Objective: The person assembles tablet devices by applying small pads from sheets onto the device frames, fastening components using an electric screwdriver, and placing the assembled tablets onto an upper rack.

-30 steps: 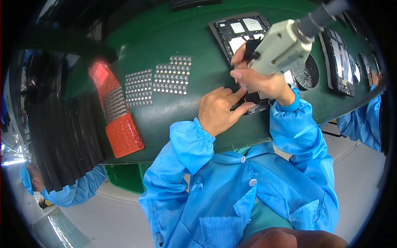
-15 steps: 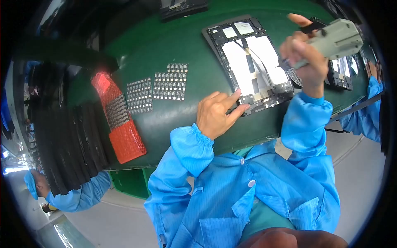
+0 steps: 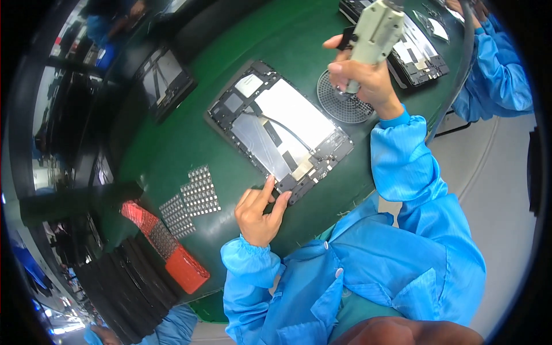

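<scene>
An opened tablet [image 3: 302, 118], its dark frame around a white and silvery inside with a thin cable, lies on the green table. My left hand [image 3: 259, 215] grips its near left corner, with thumb and forefinger on the edges. In my right hand [image 3: 368, 80] is a pale grey-green electric screwdriver [image 3: 376, 34], the fingers wrapped round its body. Its lower end is over a round perforated dish [image 3: 330, 103] beside the tablet's right side. Fingers and tool partly hide the dish, and the screwdriver's tip is hard to make out.
Small dark parts in sheets [image 3: 201, 192] lie left of my left hand, beside red bubble wrap [image 3: 187, 270]. Black strips [image 3: 126, 284] hang at the table's left edge. More opened devices [image 3: 420, 54] lie far right; another [image 3: 167, 83] lies far left. A co-worker's blue sleeve [image 3: 494, 75] shows at right.
The view has turned, shifting the table. My right hand has moved the screwdriver from near the tablet's right edge to over the round dish. My left hand stays at the tablet's corner.
</scene>
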Tool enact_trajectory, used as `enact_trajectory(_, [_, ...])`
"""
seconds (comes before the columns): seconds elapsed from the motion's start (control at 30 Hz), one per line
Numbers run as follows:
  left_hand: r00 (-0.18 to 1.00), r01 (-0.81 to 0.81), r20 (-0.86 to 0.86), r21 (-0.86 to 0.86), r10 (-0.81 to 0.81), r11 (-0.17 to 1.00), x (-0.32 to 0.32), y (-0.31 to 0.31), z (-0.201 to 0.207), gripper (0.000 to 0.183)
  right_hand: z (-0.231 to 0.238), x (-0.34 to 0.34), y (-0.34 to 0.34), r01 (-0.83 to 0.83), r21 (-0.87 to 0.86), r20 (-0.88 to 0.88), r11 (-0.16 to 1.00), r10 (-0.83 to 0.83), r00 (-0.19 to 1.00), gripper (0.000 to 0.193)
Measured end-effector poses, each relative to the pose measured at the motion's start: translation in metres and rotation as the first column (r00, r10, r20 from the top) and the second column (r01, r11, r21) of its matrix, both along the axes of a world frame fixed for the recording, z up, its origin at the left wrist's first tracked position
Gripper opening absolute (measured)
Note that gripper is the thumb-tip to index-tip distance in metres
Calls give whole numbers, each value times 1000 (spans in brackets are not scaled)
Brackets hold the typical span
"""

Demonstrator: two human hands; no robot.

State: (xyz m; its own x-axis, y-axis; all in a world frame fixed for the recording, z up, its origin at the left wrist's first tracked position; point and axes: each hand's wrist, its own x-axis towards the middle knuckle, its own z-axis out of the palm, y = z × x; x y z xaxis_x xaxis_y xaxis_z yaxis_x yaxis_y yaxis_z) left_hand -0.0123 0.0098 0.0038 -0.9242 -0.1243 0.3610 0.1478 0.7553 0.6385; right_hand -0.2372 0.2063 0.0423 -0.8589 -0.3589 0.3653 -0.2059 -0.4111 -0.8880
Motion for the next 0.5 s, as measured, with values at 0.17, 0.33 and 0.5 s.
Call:
enact_trajectory(0.17, [999,-29,33,13,29,999,-1,1,0,40,-1,-3,-5,-4,71,-12,997,5,1000,28])
enact_trajectory(0.33, [999,-24,30,13,23,1000,0,0,-1,42,-5,-5,-8,-16,86,-14,996,17,1000,23])
enact_trajectory(0.5, [999,-26,21,11,25,1000,1,3,-1,40,-5,-1,-7,-18,73,0,997,18,1000,22])
